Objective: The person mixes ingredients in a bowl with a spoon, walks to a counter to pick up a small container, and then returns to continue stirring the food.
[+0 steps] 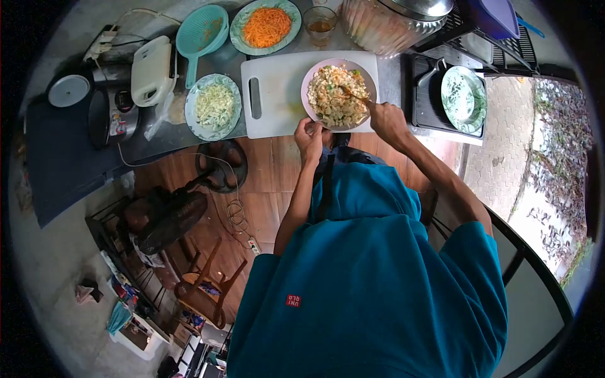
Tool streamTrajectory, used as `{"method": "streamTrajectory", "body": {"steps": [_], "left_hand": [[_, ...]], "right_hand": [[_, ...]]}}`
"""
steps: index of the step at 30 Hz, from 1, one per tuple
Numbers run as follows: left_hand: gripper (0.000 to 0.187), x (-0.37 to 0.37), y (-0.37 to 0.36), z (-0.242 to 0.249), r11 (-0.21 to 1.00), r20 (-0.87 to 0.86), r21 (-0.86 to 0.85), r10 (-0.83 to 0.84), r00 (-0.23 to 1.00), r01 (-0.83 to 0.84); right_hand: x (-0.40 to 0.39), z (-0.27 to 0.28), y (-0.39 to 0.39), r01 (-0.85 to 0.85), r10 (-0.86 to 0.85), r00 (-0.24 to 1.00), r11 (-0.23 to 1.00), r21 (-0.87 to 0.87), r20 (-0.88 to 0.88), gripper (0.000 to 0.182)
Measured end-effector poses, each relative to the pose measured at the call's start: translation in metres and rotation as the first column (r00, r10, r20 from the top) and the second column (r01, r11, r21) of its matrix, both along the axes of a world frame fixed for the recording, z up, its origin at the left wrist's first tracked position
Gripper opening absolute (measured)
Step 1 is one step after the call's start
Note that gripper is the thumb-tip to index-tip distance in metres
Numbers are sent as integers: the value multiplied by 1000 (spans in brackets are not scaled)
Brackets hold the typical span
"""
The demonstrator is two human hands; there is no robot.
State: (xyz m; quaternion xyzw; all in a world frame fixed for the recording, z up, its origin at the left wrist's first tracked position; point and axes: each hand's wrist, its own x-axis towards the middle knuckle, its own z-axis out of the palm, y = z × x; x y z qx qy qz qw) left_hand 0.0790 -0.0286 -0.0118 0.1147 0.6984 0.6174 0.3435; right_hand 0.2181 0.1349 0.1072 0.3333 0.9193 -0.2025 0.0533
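Note:
A pink bowl (305,94) full of a chopped food mixture (334,94) rests on the right part of a white cutting board (274,94). My left hand (309,137) pinches the bowl's near rim at its lower left. At the bowl's right side, my right hand (387,120) is wrapped round the handle of a brown utensil (359,99), whose far end is in the mixture. A plate of pale shredded vegetable (214,107) stands left of the board, and a plate of shredded carrot (266,26) stands behind it.
Behind the board are a glass (320,26) of brown liquid and a large lidded container (391,25). A green strainer (201,30) and white appliance (151,72) stand at the left. On the right, a patterned bowl (463,99) sits on a black stove (428,94).

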Motion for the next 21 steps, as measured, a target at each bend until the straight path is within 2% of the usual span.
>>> {"method": "streamTrajectory", "body": {"steps": [2,3,5,6,8,9,11,12,15,17,19,20,21], "left_hand": [[17,-4,-1,-1,1000,11,-13,12,1000,-12],[18,-6,0,-1,996,-78,-87,-18,997,12],[20,-1,3,14,995,121,8,95,988,-97],[20,0,4,12,995,132,11,95,987,-97],[18,-2,1,10,998,23,-14,65,998,-65],[18,-3,0,9,998,27,-10,62,998,-62],[18,-3,-1,3,1000,-33,-19,-18,999,18],[19,-4,-1,2,1000,30,21,-3,1000,2],[19,-4,-3,2,1000,-26,-22,-22,999,21],[18,-4,-4,6,999,-47,-50,-20,999,18],[18,-3,-3,4,997,-68,-74,-25,997,20],[18,-3,-2,4,998,-58,-55,-13,998,9],[18,-3,-3,6,999,-49,-36,-2,999,0]], "right_hand": [[2,-11,11,1,-1,999,1000,8,44,36],[2,2,12,6,-6,1000,1000,-22,12,35],[7,28,16,64,-65,997,998,-29,-33,37],[9,39,19,64,-65,998,998,-25,-23,37],[12,55,20,166,-165,986,985,-41,18,37],[15,46,21,169,-169,985,985,-36,22,37],[21,12,23,158,-165,983,983,-88,-80,39],[14,12,18,182,-192,978,977,-112,-84,39],[8,24,6,220,-241,966,957,-192,-92,40],[5,29,-4,171,-189,978,970,-170,-94,39],[1,28,-17,58,-57,998,996,-70,18,38],[-1,29,-25,50,-49,998,999,16,-32,36],[0,24,-26,53,-53,998,998,13,-30,36]]}}
